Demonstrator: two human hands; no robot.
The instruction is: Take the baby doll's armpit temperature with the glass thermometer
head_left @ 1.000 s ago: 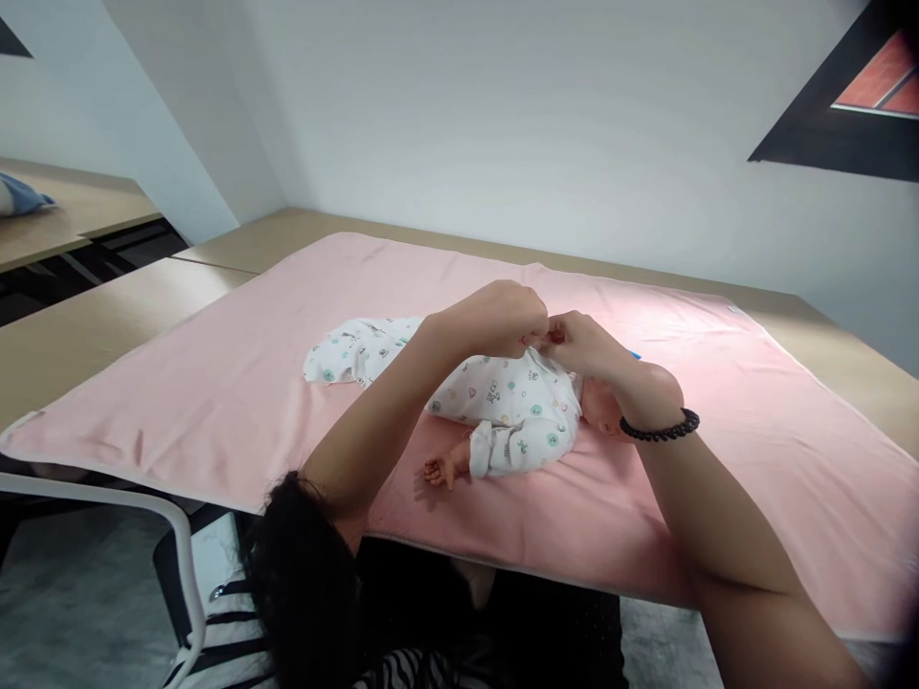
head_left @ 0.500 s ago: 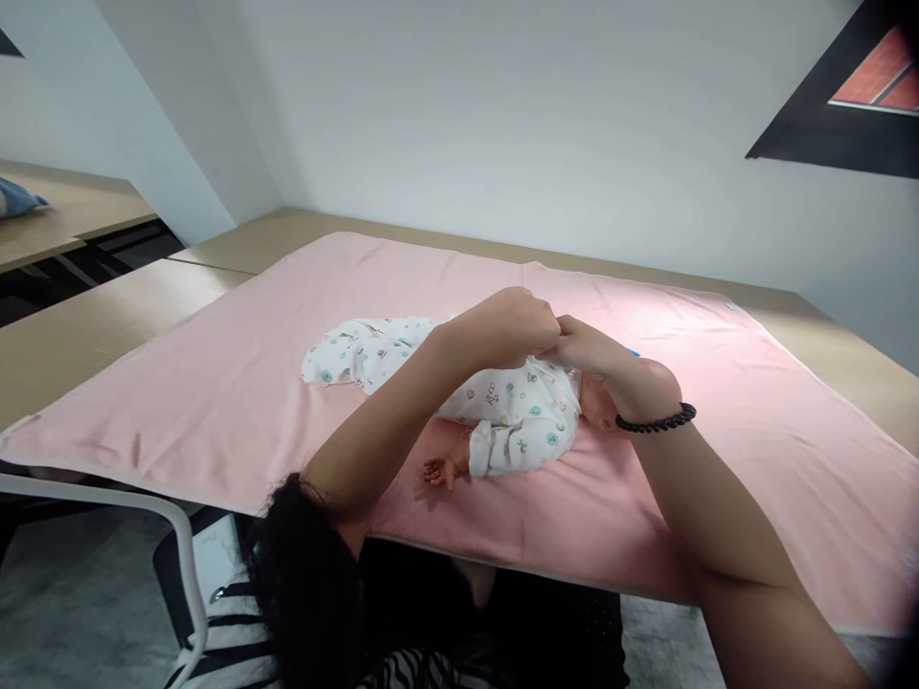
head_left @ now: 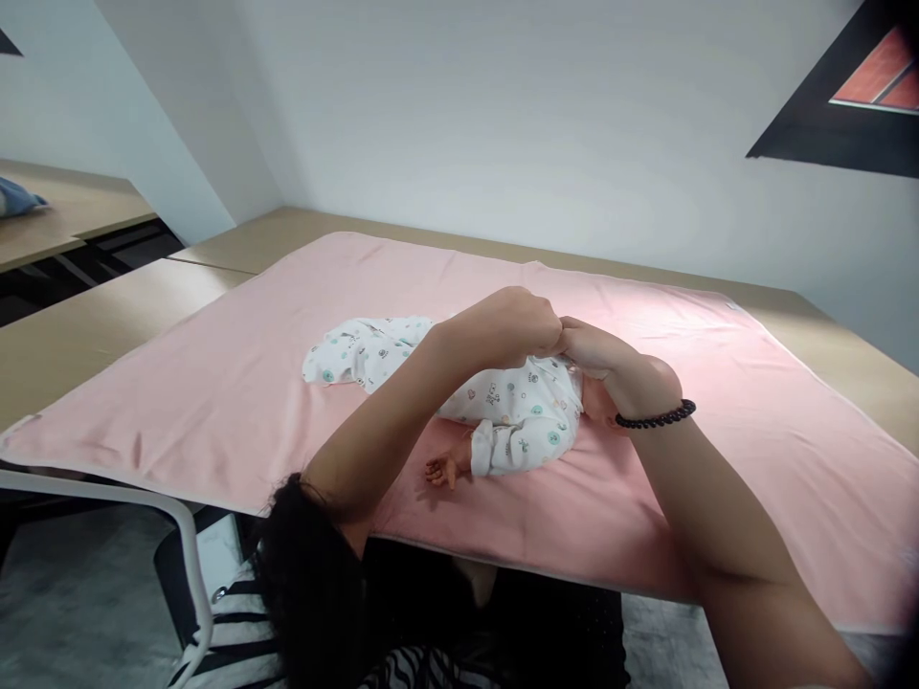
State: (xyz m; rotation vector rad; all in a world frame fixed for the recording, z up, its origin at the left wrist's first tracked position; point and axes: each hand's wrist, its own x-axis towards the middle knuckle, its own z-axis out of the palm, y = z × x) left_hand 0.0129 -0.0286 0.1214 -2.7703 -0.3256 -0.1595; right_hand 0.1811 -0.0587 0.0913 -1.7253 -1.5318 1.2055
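A baby doll (head_left: 503,407) in a white printed outfit lies on a pink blanket (head_left: 236,373), its head to the right and partly hidden behind my right wrist. One doll hand (head_left: 446,469) rests palm up on the near side. Over the doll's chest my left hand (head_left: 521,325) is closed in a fist, its fingers turned away from view. My right hand (head_left: 593,346), with a dark beaded bracelet (head_left: 657,416) on the wrist, meets it with bent, closed fingers. What the two hands pinch between them is hidden.
The blanket covers most of a light wooden table (head_left: 107,301) against a white wall (head_left: 517,134). At the lower left is a white chair frame (head_left: 188,545). Another table (head_left: 78,201) at the far left bears a blue item (head_left: 18,198).
Both hands stay together over the doll's chest, with only a very slight shift of the fingers. A small blue bit beside the right wrist is no longer visible.
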